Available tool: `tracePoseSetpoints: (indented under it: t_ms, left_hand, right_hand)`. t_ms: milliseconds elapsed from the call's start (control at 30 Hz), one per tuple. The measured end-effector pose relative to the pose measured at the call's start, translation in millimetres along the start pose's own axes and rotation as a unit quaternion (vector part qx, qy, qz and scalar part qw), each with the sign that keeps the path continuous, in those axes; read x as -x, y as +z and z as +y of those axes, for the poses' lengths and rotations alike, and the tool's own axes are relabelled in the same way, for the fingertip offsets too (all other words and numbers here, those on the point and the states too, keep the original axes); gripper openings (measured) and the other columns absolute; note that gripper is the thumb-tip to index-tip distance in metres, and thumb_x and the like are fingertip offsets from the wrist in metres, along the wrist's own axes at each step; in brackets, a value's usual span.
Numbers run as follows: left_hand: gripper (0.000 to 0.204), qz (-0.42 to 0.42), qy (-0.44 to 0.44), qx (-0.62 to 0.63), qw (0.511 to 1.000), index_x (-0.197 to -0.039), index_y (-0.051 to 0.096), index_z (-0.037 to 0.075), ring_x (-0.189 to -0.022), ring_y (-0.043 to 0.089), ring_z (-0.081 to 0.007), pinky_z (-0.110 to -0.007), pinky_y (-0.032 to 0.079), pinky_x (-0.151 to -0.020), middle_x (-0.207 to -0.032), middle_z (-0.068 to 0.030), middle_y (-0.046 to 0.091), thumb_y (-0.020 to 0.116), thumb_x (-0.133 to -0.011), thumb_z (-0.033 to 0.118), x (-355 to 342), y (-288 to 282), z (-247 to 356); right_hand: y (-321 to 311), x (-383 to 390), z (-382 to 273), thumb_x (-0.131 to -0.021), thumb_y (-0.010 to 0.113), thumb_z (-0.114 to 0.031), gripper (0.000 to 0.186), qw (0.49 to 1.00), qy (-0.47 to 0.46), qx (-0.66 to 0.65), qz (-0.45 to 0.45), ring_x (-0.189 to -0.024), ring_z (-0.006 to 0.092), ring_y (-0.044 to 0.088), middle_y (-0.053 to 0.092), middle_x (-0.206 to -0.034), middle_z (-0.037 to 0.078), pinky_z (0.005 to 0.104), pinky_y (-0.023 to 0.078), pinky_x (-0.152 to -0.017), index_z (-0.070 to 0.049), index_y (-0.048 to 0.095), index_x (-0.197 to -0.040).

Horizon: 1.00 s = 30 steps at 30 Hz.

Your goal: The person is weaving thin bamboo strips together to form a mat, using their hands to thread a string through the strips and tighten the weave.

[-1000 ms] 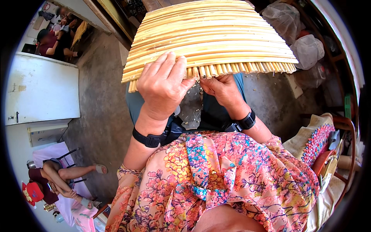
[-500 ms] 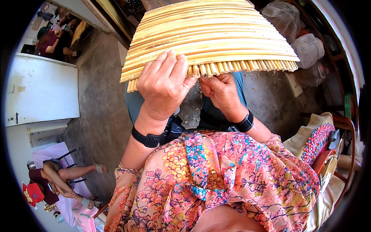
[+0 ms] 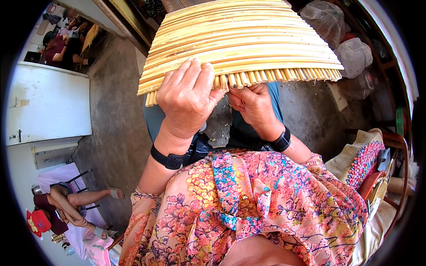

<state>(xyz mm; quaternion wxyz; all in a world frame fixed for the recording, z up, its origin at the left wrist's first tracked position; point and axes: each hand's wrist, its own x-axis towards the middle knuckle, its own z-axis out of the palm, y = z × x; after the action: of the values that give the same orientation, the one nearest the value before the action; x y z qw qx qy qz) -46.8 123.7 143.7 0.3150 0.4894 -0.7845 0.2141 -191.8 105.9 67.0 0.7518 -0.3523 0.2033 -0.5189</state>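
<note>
Beyond the flowered shirt (image 3: 284, 195), at upper centre, the left hand (image 3: 188, 102) grips the near edge of the stick mat (image 3: 239, 40), fingers flat on top, likely to keep it steady. Beside it, the right hand (image 3: 257, 106) is narrowed at the stick ends (image 3: 266, 76), probably for close finger work; whether it pinches anything I cannot tell. The mat fills the top centre, apparently above the knees. Farther off, plastic bags (image 3: 353, 57) sit upper right.

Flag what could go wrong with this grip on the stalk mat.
1. The left hand clasps the stalk mat by its near edge, left of centre; uneven pressure might skew or crack stalks.
2. The right hand is partly hidden beneath the stalk ends; a splinter or slip there could go unnoticed.
</note>
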Motion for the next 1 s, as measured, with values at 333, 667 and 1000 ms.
tracePoseSetpoints:
  t_ms: [333,667,1000]
  left_hand:
    - [0.037,0.003,0.001,-0.005,1.000,-0.090,0.064,0.003,-0.087,0.063,-0.0274,-0.034,0.049,-0.075,-0.091,-0.0132,0.066,0.075,-0.062,0.025,-0.2,-0.2,0.6]
    - [0.036,0.014,0.004,-0.006,1.000,-0.089,0.065,0.003,-0.087,0.063,-0.0273,-0.034,0.049,-0.075,-0.091,-0.0133,0.066,0.074,-0.064,0.027,2.8,4.0,-1.0]
    - [0.036,0.023,-0.006,-0.008,1.000,-0.089,0.065,0.005,-0.086,0.063,-0.0260,-0.033,0.049,-0.074,-0.090,-0.0117,0.066,0.074,-0.063,0.028,6.4,8.6,-4.4]
  right_hand:
    - [1.7,-1.2,0.3,-0.088,0.055,-0.012,0.010,1.000,-0.008,-0.007,-0.006,-0.046,0.0056,0.034,0.044,-0.057,-0.002,0.0198,0.025,-0.040,-0.003,0.059,-0.084]
    - [-1.4,-5.0,-0.5,-0.088,0.055,-0.012,0.010,1.000,-0.004,0.002,-0.001,-0.046,0.0057,0.037,0.047,-0.057,-0.001,0.0200,0.026,-0.040,-0.005,0.058,-0.082]
    - [-6.2,-3.6,-18.0,-0.087,0.057,-0.010,0.007,0.989,0.031,0.141,-0.026,-0.045,0.0050,0.038,0.056,-0.065,0.005,0.0184,0.028,-0.040,-0.004,0.059,-0.085]
